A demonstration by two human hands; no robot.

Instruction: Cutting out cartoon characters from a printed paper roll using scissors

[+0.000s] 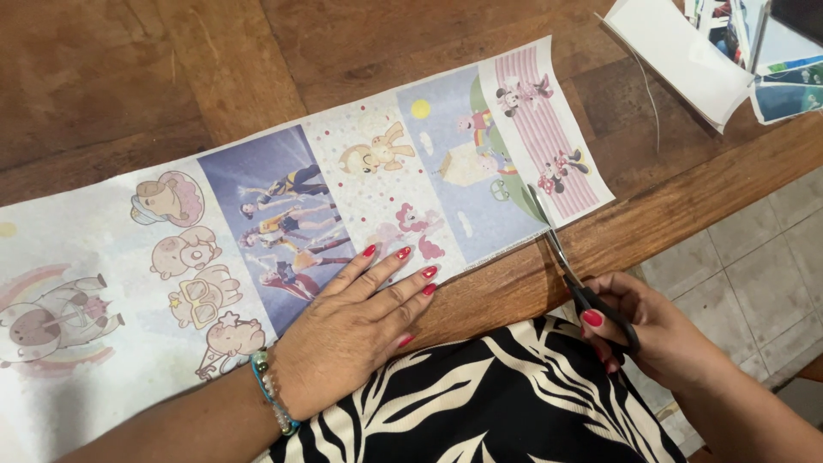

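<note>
Dark wooden tabletop (129, 77) fills most of the view, kind of worn and scratched, with pale floor tiles (754, 266) showing past its edge on the right. Across it lies a long printed paper strip (103, 257), running from the lower left up toward the upper right, split into panels of cartoon pictures: little bears, a group of drawn figures on a purple-blue panel, ponies on a dotted one, a house with a rainbow, and a pink striped panel at the far end.

The left hand (351, 326) is pressed flat on the near edge of the strip, fingers spread a bit, red nails, pinning the paper down around the purple and dotted panels. A beaded bracelet (273, 390) sits on that wrist.

The right hand (651, 330) is off the tabletop edge, closed around the black handles of a pair of scissors (566, 266). The blades point up and away, and the tips are at the strip's near edge, right on the line between the blue house panel and the pink striped one. They look slightly parted, biting into the paper.

A black-and-cream leaf-print cloth (480, 403) covers the person's lap below both hands. Up in the top right corner there's a loose pile of cut paper pieces (711, 51), well apart from the strip.
</note>
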